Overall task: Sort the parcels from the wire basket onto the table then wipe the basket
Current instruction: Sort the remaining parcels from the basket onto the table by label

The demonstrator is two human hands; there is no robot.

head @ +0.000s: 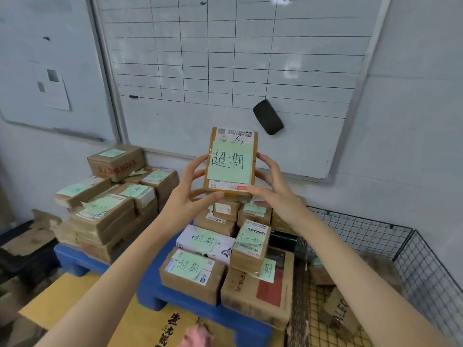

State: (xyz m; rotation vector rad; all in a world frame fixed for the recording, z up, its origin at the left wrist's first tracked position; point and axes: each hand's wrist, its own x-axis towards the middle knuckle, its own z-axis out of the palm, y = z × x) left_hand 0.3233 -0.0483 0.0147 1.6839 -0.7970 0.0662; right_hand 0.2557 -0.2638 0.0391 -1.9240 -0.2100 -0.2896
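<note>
**Item: held parcel** [234,135]. Small brown carton with yellow-taped edges, a printed label, and a green note [229,162] with handwritten characters across its face.
Place: raised up and to the left of the wire basket [411,251], outside it, face towards the camera.

**Left grip** [186,194]. Bare hand clamped on the parcel's left side, thumb at the lower front edge, fingers partly behind.

**Right grip** [273,189]. Bare hand clamped on the right side, thumb at the lower edge, fingertips at the upper right edge.

**Wire basket.** Black mesh, far right. At least one brown carton [340,311] lies inside, so sorting looks unfinished and wiping has not begun.

**Near pile** [193,271]. Cartons with similar green notes on a low blue counter [150,294], just left of the basket. The top is uneven and one small carton [251,244] is tilted.

**Far pile** [105,216]. A second stack with green notes, further left of the basket. Its writing is too small to read.

**Whiteboard** [225,58]. Ruled grid with a black eraser [268,117], behind and left of the basket.

**Handling note (judgement).** The step in hand appears to be reading the note to choose a pile.
- Match the characters to the pile with the same marking.
- Lower the parcel flat, note upward, onto a level carton rather than the tilted one.
- Keep both grips on it until it sits steady.
- Avoid nudging neighbouring cartons, since the near pile could slide.
</note>
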